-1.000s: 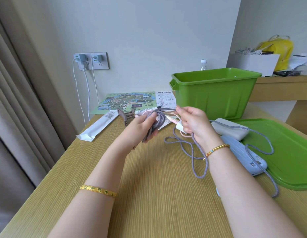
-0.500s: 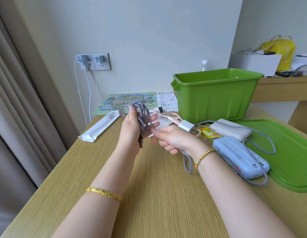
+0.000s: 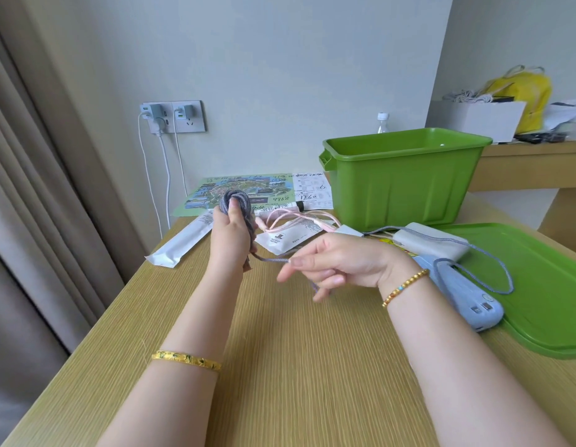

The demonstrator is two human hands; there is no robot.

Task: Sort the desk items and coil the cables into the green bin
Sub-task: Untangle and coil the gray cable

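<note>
- Held upright in left hand (image 3: 230, 237): coil (image 3: 237, 201), fingers clenched round it.
- Stretched rightward from coil to right hand (image 3: 338, 266): cable tail (image 3: 273, 260), pinched in fingers.
- Well behind right hand: bin (image 3: 405, 185).

We see a bright green plastic bin (image 3: 405, 185) and matching flat green lid (image 3: 544, 285) on a pale wood-grain desk (image 3: 296, 366), a grey-lilac braided cable (image 3: 238, 204), a pink cord (image 3: 299, 219), a light blue power bank (image 3: 467, 301), a white one (image 3: 431, 241) and a multicoloured printed map (image 3: 248, 188).
</note>
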